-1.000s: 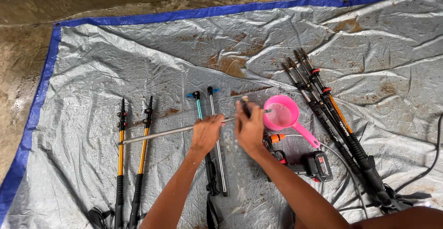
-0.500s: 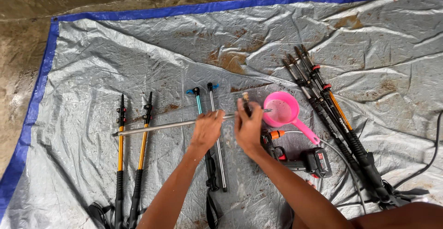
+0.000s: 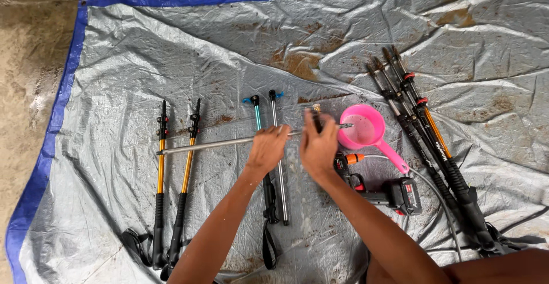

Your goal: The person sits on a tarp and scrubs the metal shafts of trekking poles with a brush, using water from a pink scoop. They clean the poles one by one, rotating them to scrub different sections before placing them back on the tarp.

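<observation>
Bare metal tube (image 3: 217, 144), glossy pink plastic scoop (image 3: 366, 132), crinkled tarp (image 3: 171, 61).

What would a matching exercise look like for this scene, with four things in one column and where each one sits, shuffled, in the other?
Things:
1. silver tube
2. pink scoop
3. cordless power tool
4. pair of gold-and-black poles

Places:
A. flat on the tarp, left of both hands
B. held crosswise by the left hand and right hand
C. just right of the right hand, beyond the power tool
D. beside the right forearm, nearer the camera than the scoop

Pairs: 1-B, 2-C, 3-D, 4-A
</observation>
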